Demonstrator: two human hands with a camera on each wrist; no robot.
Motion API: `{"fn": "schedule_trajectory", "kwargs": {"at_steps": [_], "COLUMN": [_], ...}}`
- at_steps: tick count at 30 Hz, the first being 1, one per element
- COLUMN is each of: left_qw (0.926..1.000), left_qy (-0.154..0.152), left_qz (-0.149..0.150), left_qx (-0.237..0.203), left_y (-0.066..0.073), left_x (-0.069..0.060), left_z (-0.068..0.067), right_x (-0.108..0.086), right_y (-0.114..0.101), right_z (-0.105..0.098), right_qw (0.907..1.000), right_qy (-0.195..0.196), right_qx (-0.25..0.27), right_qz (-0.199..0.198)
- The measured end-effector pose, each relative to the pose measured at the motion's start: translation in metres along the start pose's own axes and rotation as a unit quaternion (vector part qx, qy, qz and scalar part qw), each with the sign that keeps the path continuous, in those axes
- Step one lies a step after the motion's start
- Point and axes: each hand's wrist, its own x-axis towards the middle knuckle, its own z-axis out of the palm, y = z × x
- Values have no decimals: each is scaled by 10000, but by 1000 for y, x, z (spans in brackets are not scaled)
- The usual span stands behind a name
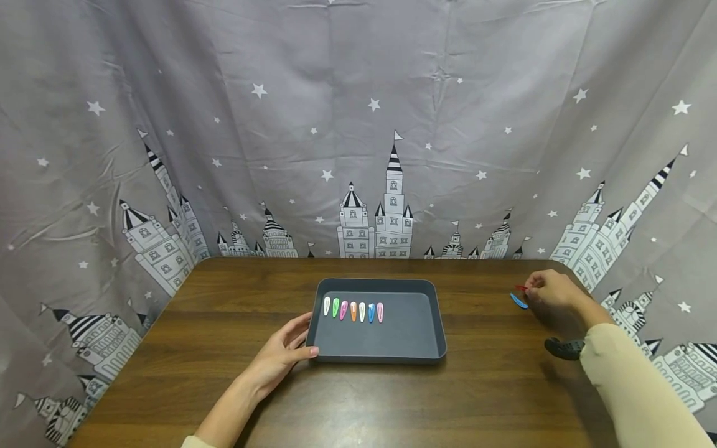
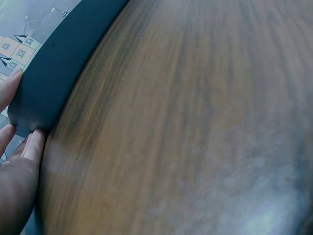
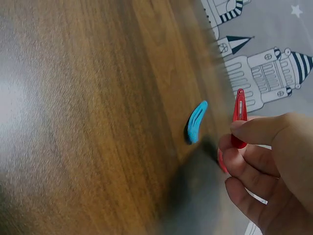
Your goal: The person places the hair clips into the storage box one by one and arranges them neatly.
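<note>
My right hand (image 1: 551, 290) pinches a red snap hair clip (image 3: 239, 112) between thumb and finger at the table's right. Beneath those fingers, a second red piece (image 3: 221, 160) shows, mostly hidden. A blue hair clip (image 3: 196, 122) lies on the wood close by. My left hand (image 1: 280, 348) grips the left front corner of a dark grey tray (image 1: 411, 336), thumb at the rim and fingers along the outer side. Inside the tray, several hair clips stand in a row toward the left, from a white clip (image 1: 327, 305) through an orange clip (image 1: 353, 311) to a pink clip (image 1: 380, 312).
The wooden table (image 1: 224, 298) carries the tray near its middle. Behind it hangs a grey curtain (image 1: 313, 74) printed with castles and stars. A black strap-like device (image 1: 564, 349) sits at my right wrist.
</note>
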Motion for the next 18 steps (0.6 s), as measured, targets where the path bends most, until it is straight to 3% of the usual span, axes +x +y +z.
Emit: {"fn": "schedule_trajectory", "kwargs": {"at_steps": [18], "left_qw": [9999], "left_qy": [-3], "left_qz": [28], "left_qx": [106], "left_y": [1], "left_x": [-1], "left_z": [0], "right_x": [21], "right_y": [-48], "right_z": [-3], "right_qw": [9979], "right_qy": [-298], "right_qx": [144], "right_qz": [-564]}}
